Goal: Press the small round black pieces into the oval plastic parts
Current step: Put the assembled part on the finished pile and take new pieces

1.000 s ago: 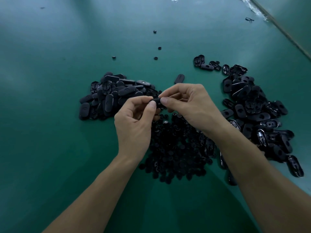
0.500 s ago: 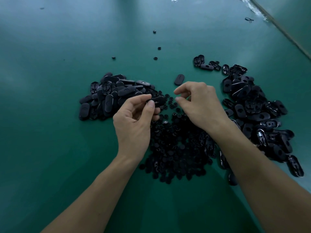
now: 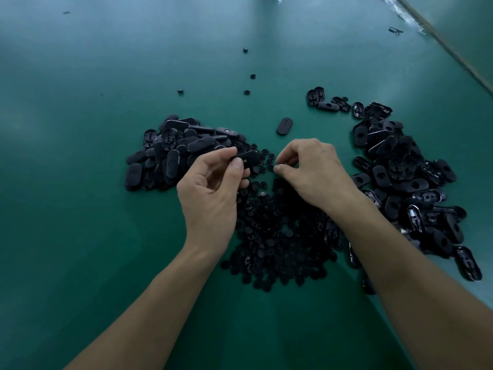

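My left hand [image 3: 210,193] pinches one black oval plastic part [image 3: 248,157] between thumb and fingers, held a little above the table. My right hand [image 3: 314,172] is just to its right, apart from the part. Its fingers are curled, with thumb and forefinger tips close together over the far edge of the heap of small round black pieces [image 3: 277,236]. Whether a piece sits between those tips is hidden. A pile of oval parts [image 3: 173,150] lies to the left of my hands and a larger pile [image 3: 400,169] to the right.
A single oval part [image 3: 284,126] lies alone beyond my hands. Several stray round pieces [image 3: 246,92] dot the green table [image 3: 80,209] further back. The table's edge [image 3: 440,36] runs diagonally at the top right, with a small scrap beside it.
A second ago both hands held the oval part together. My right hand let go, moved right and came down to the round pieces. My left hand kept the part and shifted slightly left.
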Demonstrator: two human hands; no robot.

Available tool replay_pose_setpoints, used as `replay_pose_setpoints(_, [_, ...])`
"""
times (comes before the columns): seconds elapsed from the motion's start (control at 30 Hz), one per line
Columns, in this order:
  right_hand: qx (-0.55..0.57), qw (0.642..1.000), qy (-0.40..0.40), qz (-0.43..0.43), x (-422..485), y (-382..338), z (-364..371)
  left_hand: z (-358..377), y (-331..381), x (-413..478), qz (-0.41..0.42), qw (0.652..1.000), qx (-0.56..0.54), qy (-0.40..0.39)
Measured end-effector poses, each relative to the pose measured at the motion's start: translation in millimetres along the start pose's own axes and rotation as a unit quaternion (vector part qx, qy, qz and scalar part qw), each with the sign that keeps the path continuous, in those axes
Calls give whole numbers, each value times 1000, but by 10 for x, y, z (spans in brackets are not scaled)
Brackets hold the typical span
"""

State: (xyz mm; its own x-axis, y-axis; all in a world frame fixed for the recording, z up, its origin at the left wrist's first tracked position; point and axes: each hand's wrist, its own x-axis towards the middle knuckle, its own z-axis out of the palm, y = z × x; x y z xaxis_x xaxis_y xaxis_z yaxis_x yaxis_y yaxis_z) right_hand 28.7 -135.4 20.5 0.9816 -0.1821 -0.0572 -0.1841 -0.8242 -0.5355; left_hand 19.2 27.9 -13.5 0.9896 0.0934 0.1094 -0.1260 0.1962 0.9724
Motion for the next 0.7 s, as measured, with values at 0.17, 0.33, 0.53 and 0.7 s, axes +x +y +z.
replay_pose_setpoints(0.17, [32, 999, -1, -15, 1, 7, -5, 0, -13, 7, -3, 1000, 3, 3])
replay_pose_setpoints(0.33, [126, 991, 38, -33, -33, -55, -75, -2, -13, 11, -2, 1000, 9, 6])
replay_pose_setpoints(0.53, [190, 976, 69, -86, -91, -169, -125, -2, -22, 7, 0, 1000, 28, 5])
replay_pose_setpoints(0.7, [224, 963, 76, -128, -156, -262, -141, -1, -19, 4, -3, 1000, 31, 2])
